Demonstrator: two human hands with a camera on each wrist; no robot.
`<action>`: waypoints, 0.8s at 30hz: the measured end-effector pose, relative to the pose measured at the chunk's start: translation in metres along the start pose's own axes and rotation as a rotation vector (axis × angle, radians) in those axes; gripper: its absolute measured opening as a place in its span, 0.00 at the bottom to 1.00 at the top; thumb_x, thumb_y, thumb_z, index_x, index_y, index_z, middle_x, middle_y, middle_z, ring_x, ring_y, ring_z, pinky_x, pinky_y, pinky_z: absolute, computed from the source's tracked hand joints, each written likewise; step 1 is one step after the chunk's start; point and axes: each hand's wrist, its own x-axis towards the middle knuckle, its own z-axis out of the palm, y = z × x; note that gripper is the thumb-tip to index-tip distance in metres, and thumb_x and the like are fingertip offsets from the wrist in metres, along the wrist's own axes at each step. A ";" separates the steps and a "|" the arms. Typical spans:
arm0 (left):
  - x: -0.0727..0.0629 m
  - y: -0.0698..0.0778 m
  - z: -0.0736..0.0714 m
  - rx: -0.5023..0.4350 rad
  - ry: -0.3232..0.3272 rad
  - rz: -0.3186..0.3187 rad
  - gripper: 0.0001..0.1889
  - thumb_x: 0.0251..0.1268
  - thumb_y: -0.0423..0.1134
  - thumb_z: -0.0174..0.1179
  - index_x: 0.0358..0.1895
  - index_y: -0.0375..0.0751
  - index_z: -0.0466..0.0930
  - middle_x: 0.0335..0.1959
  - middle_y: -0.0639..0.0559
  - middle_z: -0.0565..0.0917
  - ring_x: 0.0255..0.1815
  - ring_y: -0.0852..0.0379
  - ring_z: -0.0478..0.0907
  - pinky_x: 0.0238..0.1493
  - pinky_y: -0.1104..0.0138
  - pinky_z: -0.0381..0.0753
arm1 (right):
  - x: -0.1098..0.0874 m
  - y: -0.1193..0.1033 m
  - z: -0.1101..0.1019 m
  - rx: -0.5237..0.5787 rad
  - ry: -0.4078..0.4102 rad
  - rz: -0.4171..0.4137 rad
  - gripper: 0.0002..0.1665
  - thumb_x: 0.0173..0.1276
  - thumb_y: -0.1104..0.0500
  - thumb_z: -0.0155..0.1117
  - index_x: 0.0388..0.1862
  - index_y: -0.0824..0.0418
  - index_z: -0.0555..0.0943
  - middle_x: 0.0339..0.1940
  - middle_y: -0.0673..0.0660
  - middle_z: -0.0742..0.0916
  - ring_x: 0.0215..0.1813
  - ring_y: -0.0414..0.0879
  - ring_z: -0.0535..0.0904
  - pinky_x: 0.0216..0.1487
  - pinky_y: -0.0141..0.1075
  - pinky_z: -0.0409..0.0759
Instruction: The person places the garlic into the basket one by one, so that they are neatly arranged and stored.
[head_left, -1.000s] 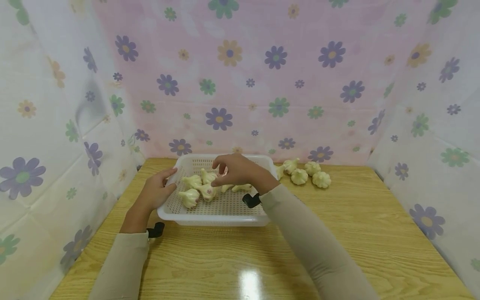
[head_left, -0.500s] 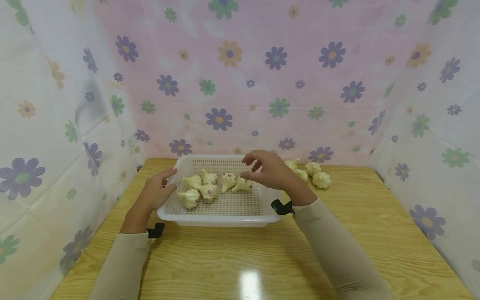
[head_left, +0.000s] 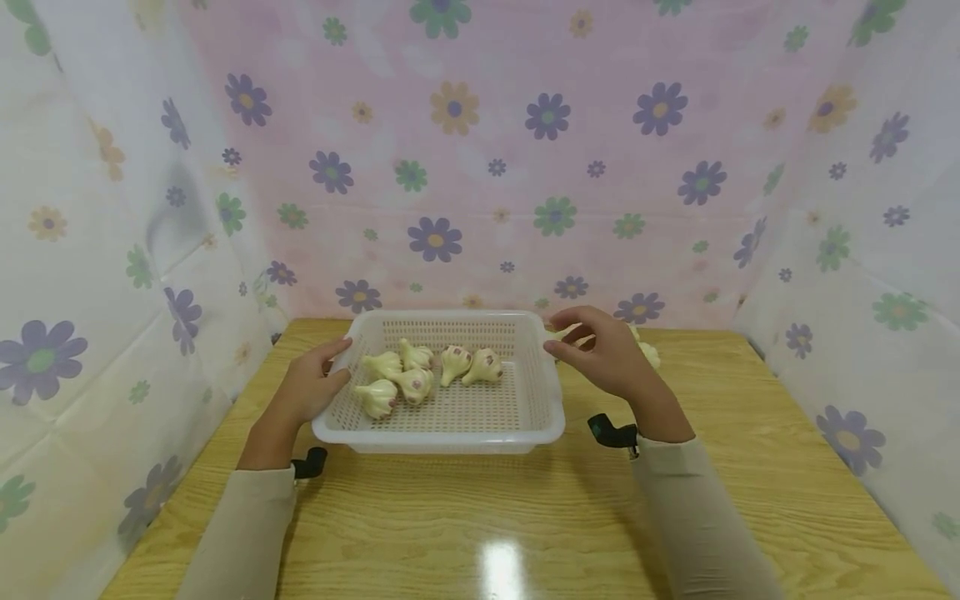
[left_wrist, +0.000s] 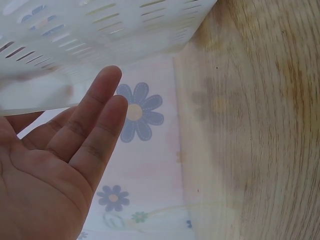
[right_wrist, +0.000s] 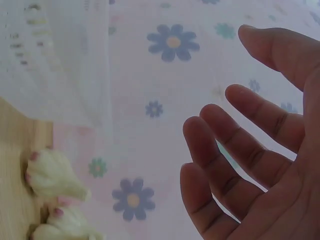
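A white plastic basket (head_left: pixel 442 437) with slotted walls stands on the table, with several garlic bulbs (head_left: pixel 378 398) lying inside. My left hand (head_left: pixel 309 387) holds its left rim; in the left wrist view, two of that hand's fingers (left_wrist: pixel 107 112) extend outside the wall. My right hand (head_left: pixel 600 354) is just off the basket's right rim, fingers spread and gently bent. The right wrist view shows nothing between thumb and fingers. Beyond this hand are more garlic bulbs (right_wrist: pixel 52 175) on the table, mostly hidden by it in the head view.
The wooden table (head_left: pixel 435 525) ends at a flowered cloth backdrop (head_left: pixel 480 167), with similar cloth walls on both sides. A black wrist mount (head_left: pixel 611 432) sits at the right cuff, another mount (head_left: pixel 309 463) at the left.
My right hand has moved from over the garlic bulbs in the basket, out past the right rim, to the bulbs on the table. The left hand has kept its place.
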 end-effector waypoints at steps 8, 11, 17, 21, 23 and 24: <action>0.002 0.002 0.000 -0.006 0.002 0.006 0.33 0.74 0.41 0.53 0.81 0.45 0.62 0.78 0.32 0.66 0.63 0.31 0.80 0.39 0.57 0.91 | -0.012 0.028 -0.023 -0.050 0.071 0.092 0.28 0.72 0.40 0.67 0.65 0.51 0.79 0.62 0.56 0.84 0.58 0.54 0.83 0.55 0.54 0.84; 0.002 0.002 0.000 0.006 0.009 0.019 0.33 0.74 0.40 0.53 0.81 0.43 0.62 0.76 0.30 0.69 0.60 0.32 0.82 0.39 0.57 0.90 | -0.016 0.042 -0.028 -0.069 0.110 0.107 0.29 0.73 0.41 0.67 0.66 0.52 0.80 0.64 0.59 0.83 0.60 0.58 0.81 0.56 0.57 0.83; -0.001 0.002 0.000 0.018 0.015 0.028 0.33 0.75 0.40 0.53 0.81 0.42 0.62 0.72 0.28 0.72 0.56 0.35 0.85 0.39 0.57 0.90 | -0.024 0.075 -0.036 -0.078 0.184 0.171 0.31 0.71 0.37 0.66 0.66 0.51 0.80 0.70 0.59 0.78 0.66 0.62 0.75 0.60 0.61 0.77; -0.002 0.001 -0.001 0.016 0.015 0.026 0.33 0.75 0.41 0.53 0.81 0.42 0.62 0.74 0.29 0.70 0.59 0.33 0.83 0.40 0.56 0.90 | -0.030 0.090 -0.041 -0.077 0.222 0.234 0.33 0.70 0.37 0.68 0.68 0.51 0.80 0.75 0.61 0.74 0.73 0.65 0.69 0.63 0.67 0.73; -0.002 0.001 -0.001 0.020 0.015 0.026 0.33 0.75 0.41 0.53 0.81 0.43 0.62 0.75 0.30 0.69 0.60 0.33 0.82 0.41 0.56 0.90 | -0.034 0.097 -0.043 -0.064 0.237 0.273 0.35 0.70 0.37 0.68 0.70 0.51 0.79 0.78 0.62 0.71 0.75 0.67 0.65 0.65 0.68 0.71; -0.002 0.001 -0.001 0.020 0.016 0.025 0.33 0.75 0.41 0.53 0.81 0.43 0.62 0.75 0.30 0.69 0.60 0.33 0.82 0.41 0.56 0.90 | -0.035 0.101 -0.045 -0.060 0.243 0.291 0.36 0.70 0.37 0.68 0.72 0.51 0.78 0.79 0.62 0.69 0.77 0.67 0.64 0.66 0.69 0.70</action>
